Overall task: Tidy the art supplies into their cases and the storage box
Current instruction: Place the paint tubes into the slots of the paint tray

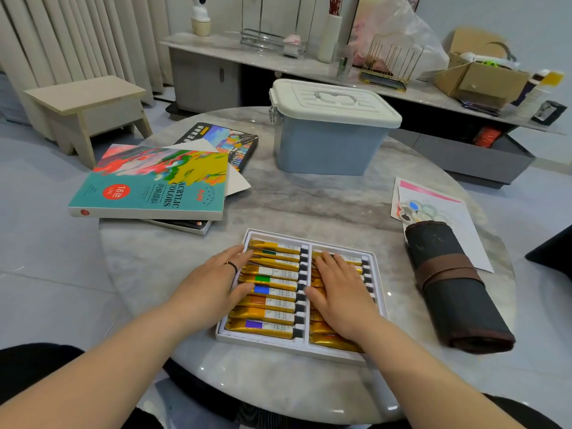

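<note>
A white tray (261, 342) with two columns of gold paint tubes (272, 292) lies on the near side of the round marble table (309, 199). My left hand (213, 283) rests flat at the tray's left edge, fingertips touching the left column. My right hand (340, 289) lies flat over the right column and hides most of its tubes. The teal acrylic colors case (154, 184) lies shut at the left. A blue storage box (331, 131) with a shut white lid stands at the back. A dark rolled brush case (448, 283) lies at the right.
A dark pencil case (229, 140) and white sheets lie under and behind the teal case. A paint palette (414, 210) on papers sits at the right. A wooden stool (83, 109) stands at the left and a low cabinet (309, 66) stands behind the table.
</note>
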Motion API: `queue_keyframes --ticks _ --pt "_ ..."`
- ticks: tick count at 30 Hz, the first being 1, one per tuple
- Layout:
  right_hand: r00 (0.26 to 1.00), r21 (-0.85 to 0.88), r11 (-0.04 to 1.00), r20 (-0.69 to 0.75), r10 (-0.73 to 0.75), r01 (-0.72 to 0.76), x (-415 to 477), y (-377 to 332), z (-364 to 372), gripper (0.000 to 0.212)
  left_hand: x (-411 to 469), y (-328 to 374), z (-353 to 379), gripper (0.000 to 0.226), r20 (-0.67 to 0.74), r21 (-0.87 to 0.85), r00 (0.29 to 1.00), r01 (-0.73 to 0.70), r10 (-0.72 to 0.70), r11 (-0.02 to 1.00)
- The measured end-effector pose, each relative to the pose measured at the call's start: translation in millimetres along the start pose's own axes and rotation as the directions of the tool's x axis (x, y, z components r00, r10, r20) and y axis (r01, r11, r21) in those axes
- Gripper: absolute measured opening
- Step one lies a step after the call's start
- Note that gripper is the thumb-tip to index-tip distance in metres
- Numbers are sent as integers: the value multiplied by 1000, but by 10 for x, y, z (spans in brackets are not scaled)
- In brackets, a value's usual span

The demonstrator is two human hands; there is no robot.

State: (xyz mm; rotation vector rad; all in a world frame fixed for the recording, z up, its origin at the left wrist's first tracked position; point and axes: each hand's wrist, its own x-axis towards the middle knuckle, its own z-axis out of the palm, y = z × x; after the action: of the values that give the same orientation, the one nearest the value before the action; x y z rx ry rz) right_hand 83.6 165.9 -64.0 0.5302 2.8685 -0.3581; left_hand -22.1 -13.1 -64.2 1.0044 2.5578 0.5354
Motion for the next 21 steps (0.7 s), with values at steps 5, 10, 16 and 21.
queue_keyframes --ticks 5,10,16,21 --pt "999 -91 996 36 -20 23 54 14 106 102 2 -14 91 63 96 96 995 -11 2 995" --pt "999 70 997 -28 39 -37 32 -15 11 66 21 -7 29 59 24 82 1000 7 -9 997" --pt "879 401 836 -134 458 -374 -8 324 -257 58 151 -244 -219 55 -204 0 972 116 -114 993" --pt "783 612 573 128 609 -545 -21 523 -333 51 309 -570 -503 53 -409 -157 849 296 -335 942"
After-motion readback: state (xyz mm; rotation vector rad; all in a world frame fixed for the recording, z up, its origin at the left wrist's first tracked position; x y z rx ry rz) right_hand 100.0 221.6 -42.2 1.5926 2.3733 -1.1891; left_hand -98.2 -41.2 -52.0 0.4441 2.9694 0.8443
